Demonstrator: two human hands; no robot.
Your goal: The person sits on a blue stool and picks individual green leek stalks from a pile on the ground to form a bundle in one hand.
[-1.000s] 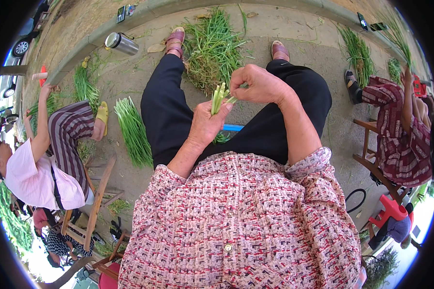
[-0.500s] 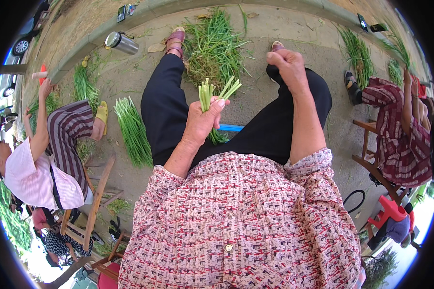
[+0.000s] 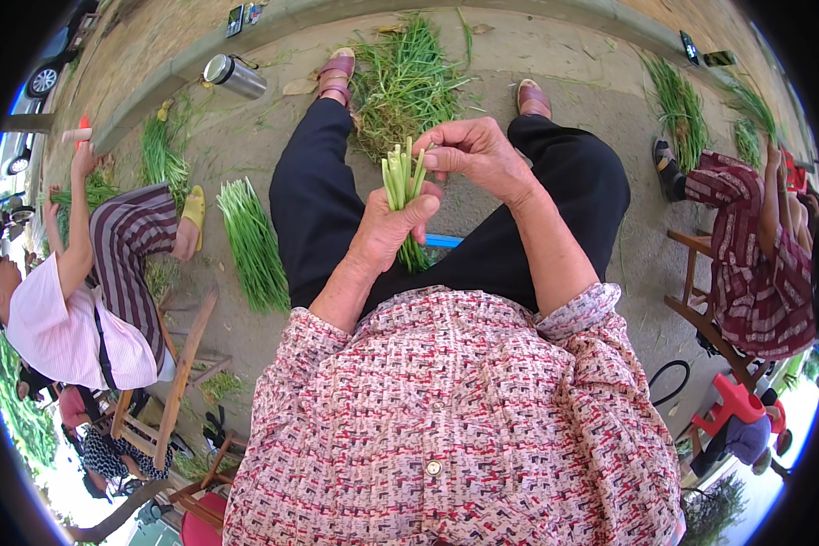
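Observation:
My left hand (image 3: pixel 384 229) is closed around a bunch of green, chive-like stalks (image 3: pixel 399 182). The pale cut ends point up and away from me, and the green lengths hang below my fist over my lap. Thumb and forefinger of my right hand (image 3: pixel 484 160) pinch at the end of a stalk on the right side of this bunch. The exact contact is partly hidden by the fingers. Past my hands, between my feet, lies a loose heap of green stalks and leaves (image 3: pixel 414 86). A neat bundle of similar stalks (image 3: pixel 253 244) rests on the ground left of my left leg.
A steel flask (image 3: pixel 235 75) lies by the curb (image 3: pixel 291 20). To the left sits a person in striped trousers (image 3: pixel 129 223), with greens nearby. At the right another person in patterned maroon clothing (image 3: pixel 746 246) sits near more stalks (image 3: pixel 681 105).
My right hand has come down and left from above my right knee, opening from a fist into a pinch at the bunch. The spread stalks in my left hand now stand closer together.

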